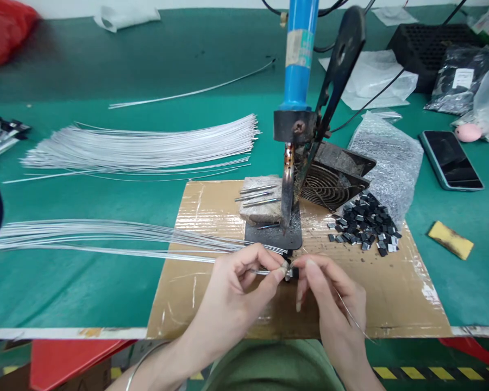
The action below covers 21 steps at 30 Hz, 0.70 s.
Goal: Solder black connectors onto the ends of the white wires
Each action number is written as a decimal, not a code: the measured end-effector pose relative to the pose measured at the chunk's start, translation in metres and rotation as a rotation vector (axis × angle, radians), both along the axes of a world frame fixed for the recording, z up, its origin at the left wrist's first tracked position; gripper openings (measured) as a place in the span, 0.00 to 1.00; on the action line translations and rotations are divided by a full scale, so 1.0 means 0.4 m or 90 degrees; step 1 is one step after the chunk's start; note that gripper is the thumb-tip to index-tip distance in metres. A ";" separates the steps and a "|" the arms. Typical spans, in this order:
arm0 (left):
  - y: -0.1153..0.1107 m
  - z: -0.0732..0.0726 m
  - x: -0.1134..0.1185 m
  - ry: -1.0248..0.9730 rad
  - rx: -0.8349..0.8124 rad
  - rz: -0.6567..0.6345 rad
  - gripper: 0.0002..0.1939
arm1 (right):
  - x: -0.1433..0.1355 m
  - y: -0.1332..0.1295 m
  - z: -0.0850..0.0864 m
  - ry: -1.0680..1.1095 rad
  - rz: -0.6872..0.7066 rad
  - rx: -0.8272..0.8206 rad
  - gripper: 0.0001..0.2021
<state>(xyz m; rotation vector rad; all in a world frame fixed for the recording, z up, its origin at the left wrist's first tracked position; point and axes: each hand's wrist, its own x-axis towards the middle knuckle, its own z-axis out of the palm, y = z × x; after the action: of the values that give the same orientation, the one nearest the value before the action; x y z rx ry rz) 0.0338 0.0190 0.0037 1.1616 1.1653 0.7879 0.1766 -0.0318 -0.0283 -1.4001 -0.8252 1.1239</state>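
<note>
My left hand (244,296) is closed in a pinch around the end of a thin grey-white wire (263,272). At its fingertips is a small black connector (295,273) with a metal end. My right hand (336,301) has thumb and forefinger together right beside that connector; a thin silvery solder wire (350,314) runs through this hand and trails below it. Whether the right fingertips also touch the connector cannot be made out. Just beyond both hands, the tip of an upright soldering iron (287,190) with a blue handle points down over a dark metal plate (252,233).
Wires in a loose bundle (106,233) lie at left, a thicker bundle (146,146) behind. A pile of black connectors (367,220), a fan (330,182), a yellow sponge (450,239) and a phone (451,160) are at right. Cardboard (187,304) covers the green table's front.
</note>
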 end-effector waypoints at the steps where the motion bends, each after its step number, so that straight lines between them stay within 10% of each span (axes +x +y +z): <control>1: 0.001 0.000 0.001 0.005 0.004 0.005 0.07 | 0.004 -0.004 0.001 -0.011 0.005 0.014 0.17; 21: 0.022 -0.003 0.016 0.065 0.065 0.055 0.06 | 0.020 -0.011 0.027 -0.297 0.027 0.165 0.07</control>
<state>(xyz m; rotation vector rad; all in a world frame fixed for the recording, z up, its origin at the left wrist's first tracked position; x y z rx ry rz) 0.0403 0.0280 0.0026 1.2540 1.2791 0.8714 0.1847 -0.0360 -0.0174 -1.4456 -1.2879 0.6936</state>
